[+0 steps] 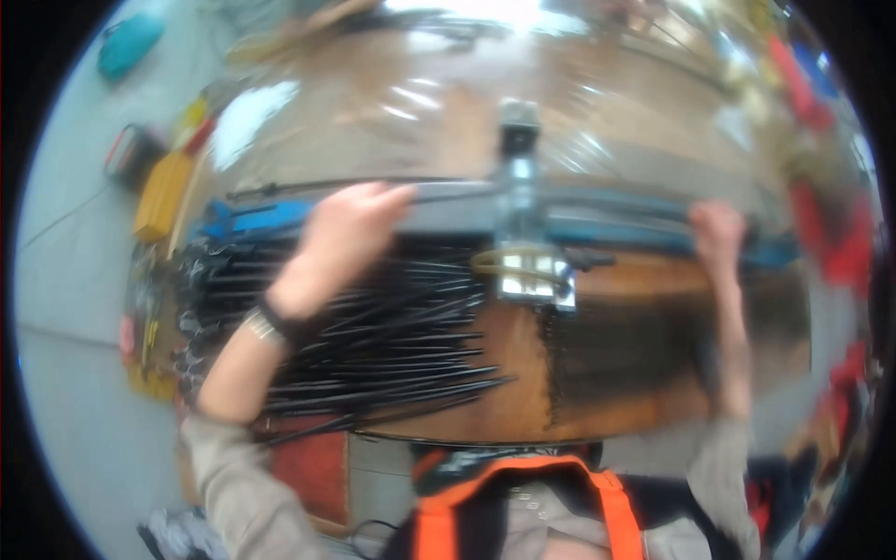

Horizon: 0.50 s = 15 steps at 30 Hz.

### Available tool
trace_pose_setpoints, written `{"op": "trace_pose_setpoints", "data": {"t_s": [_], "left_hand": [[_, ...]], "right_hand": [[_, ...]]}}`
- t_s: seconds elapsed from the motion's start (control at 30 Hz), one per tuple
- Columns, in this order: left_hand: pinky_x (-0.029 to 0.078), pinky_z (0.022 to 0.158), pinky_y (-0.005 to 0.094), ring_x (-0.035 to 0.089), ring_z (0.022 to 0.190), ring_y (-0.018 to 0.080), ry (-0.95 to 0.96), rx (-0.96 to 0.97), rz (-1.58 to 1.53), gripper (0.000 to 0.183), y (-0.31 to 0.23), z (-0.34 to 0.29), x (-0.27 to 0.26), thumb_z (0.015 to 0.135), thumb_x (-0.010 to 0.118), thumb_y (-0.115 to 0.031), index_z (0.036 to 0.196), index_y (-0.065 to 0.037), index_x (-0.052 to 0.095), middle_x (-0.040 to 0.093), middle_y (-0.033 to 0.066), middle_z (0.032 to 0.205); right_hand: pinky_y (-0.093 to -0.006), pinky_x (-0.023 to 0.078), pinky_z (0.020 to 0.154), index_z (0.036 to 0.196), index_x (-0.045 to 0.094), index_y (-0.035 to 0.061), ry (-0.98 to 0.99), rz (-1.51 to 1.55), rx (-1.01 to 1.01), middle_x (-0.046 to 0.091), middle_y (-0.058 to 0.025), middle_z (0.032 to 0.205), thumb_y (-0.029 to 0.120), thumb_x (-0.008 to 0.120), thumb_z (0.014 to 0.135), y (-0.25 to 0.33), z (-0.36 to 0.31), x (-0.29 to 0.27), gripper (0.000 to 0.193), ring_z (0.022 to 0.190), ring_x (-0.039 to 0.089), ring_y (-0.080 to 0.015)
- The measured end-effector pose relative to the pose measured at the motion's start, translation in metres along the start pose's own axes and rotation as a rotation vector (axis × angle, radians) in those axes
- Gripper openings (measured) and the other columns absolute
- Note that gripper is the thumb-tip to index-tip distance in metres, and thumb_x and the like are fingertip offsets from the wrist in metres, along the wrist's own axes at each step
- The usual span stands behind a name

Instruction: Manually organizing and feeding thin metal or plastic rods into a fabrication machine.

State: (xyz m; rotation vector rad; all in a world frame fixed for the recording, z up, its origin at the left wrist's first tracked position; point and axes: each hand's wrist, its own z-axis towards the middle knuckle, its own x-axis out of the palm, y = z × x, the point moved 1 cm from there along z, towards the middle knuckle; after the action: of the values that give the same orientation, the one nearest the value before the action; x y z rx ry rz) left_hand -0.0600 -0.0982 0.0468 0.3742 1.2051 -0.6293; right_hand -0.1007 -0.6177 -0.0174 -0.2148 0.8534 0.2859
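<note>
My left hand (353, 224) is closed around a long black rod (453, 189), left of a metal clamp-like fixture (521, 201). On the other side of that fixture, my right hand (717, 229) is closed at the rod's right part. The rod runs through or behind the fixture, along a blue rail (616, 229); which of the two is blurred. Below my left wrist lies a pile of similar black rods (373, 341), their thicker ends at the left. A shiny metal block (534, 283) with a yellowish loop sits at the fixture's near end.
The brown wooden tabletop (509, 359) has a dark worn patch at right. Clear plastic sheeting (448, 112) covers things beyond the rail. A yellow box (162, 198) stands at the left edge. Red items (831, 233) line the right side. A reddish board (313, 471) is below the table.
</note>
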Motion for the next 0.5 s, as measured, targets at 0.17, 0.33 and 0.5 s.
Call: {"op": "trace_pose_setpoints", "data": {"t_s": [0.17,0.33,0.5], "left_hand": [[0.052,0.065,0.0433,0.065,0.075,0.0312,-0.069,0.186,-0.102,0.008,-0.018,0.064,0.054,0.090,0.062,-0.016,0.089,-0.008,0.061,0.065,0.0119,0.079],[0.051,0.066,0.0446,0.064,0.075,0.0332,0.049,0.096,-0.187,0.013,-0.021,0.066,0.067,0.092,0.060,-0.017,0.086,-0.005,0.059,0.065,0.0130,0.076],[0.050,0.065,0.0457,0.064,0.074,0.0354,-0.045,0.112,-0.271,0.016,-0.020,0.064,0.074,0.093,0.060,-0.017,0.083,-0.004,0.057,0.064,0.0147,0.074]], "right_hand": [[-0.0422,0.043,0.082,0.087,0.060,0.0030,-0.003,0.065,0.181,0.060,-0.0135,0.081,0.008,0.058,0.091,-0.009,-0.012,-0.011,0.006,0.082,0.058,-0.0336],[-0.0404,0.044,0.081,0.087,0.058,0.0021,0.009,0.077,0.216,0.058,-0.0140,0.084,0.008,0.056,0.095,0.002,-0.005,-0.013,0.010,0.083,0.056,-0.0333],[-0.0402,0.044,0.081,0.089,0.058,0.0024,0.004,0.092,0.241,0.057,-0.0135,0.084,0.007,0.055,0.095,-0.001,-0.007,-0.008,0.009,0.084,0.055,-0.0326]]}}
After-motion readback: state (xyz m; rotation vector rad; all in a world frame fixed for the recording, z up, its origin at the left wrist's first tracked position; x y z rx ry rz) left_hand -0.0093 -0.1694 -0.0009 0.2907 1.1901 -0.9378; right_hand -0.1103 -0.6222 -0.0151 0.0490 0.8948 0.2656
